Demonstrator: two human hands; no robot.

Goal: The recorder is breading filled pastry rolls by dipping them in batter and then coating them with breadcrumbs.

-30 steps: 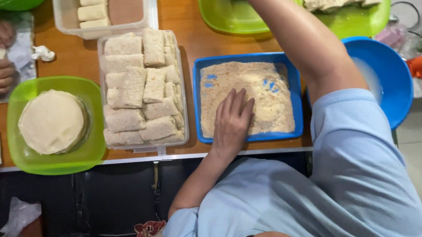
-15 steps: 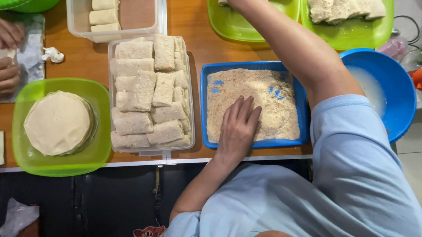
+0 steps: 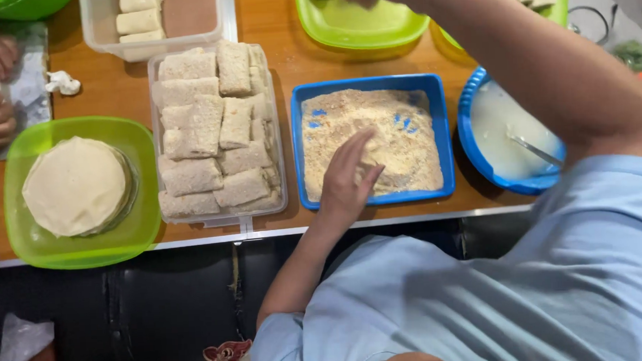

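On orange wooden table [image 3: 278, 23]: left hand [image 3: 346, 183] in blue crumb tray [image 3: 442, 135].

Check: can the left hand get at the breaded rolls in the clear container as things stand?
Probably yes. The left hand lies in the blue crumb tray, right beside the clear container of breaded rolls, which is open-topped with nothing between.
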